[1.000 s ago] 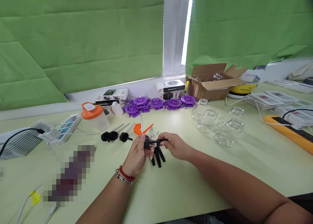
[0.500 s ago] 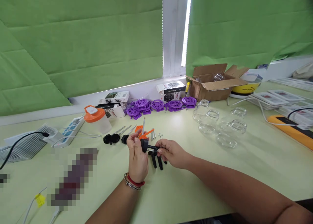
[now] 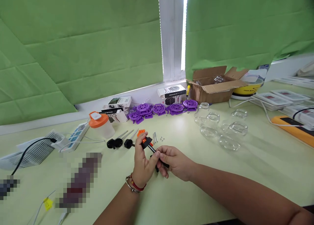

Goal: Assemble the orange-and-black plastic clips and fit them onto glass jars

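Between my two hands is a black handle piece (image 3: 151, 148) with a slim shaft and a wide black end, tilted up to the left. My left hand (image 3: 143, 162) pinches its shaft with the thumb while the other fingers reach around the wide end. An orange piece (image 3: 144, 141) shows by that end; whether it is joined on is unclear. My right hand (image 3: 176, 161) is closed on the lower end of the handle piece, its fingertips partly hidden. Behind them lie black round-headed parts with metal rods (image 3: 118, 142), orange pieces (image 3: 141, 132), screws (image 3: 155, 137) and small nuts (image 3: 162, 139).
Purple wheel-like parts (image 3: 159, 109) and printed boxes (image 3: 171, 91) line the wall. Clear glass-like jars (image 3: 229, 138) stand right, before a cardboard box (image 3: 213, 92). On the left are an orange-lidded cup (image 3: 104, 128), a power strip (image 3: 77, 138) and cables.
The handle piece has turned, so its wide end now points up and left. My left thumb has moved down onto the shaft. A metal rod near the left hand no longer shows.
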`<state>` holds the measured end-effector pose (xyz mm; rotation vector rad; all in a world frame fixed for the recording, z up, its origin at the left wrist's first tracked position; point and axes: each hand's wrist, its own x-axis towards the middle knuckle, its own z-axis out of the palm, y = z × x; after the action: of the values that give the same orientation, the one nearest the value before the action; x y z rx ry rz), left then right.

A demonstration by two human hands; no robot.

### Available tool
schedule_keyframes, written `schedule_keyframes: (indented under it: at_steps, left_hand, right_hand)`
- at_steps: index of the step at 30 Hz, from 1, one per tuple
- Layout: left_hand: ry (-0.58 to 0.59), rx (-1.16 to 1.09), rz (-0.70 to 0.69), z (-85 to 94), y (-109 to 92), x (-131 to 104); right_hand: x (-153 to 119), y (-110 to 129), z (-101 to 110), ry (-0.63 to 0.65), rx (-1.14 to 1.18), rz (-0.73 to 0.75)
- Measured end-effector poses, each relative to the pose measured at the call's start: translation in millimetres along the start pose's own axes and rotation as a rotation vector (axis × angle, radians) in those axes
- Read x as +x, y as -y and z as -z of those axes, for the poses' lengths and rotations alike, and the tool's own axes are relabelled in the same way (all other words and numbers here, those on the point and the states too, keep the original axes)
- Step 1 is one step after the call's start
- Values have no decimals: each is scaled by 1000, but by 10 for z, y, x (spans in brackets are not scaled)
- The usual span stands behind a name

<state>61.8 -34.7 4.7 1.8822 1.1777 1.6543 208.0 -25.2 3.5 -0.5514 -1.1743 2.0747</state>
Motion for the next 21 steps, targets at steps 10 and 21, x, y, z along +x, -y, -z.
schedule_keyframes:
  at_steps: [10, 21]
  left_hand:
    - [235, 228, -47, 76, -9, 33]
    - [248, 404, -89, -29, -40, -5]
  right_hand:
    - [-2, 27, 79, 27, 62, 8]
    - [-7, 55, 55, 11, 166, -136]
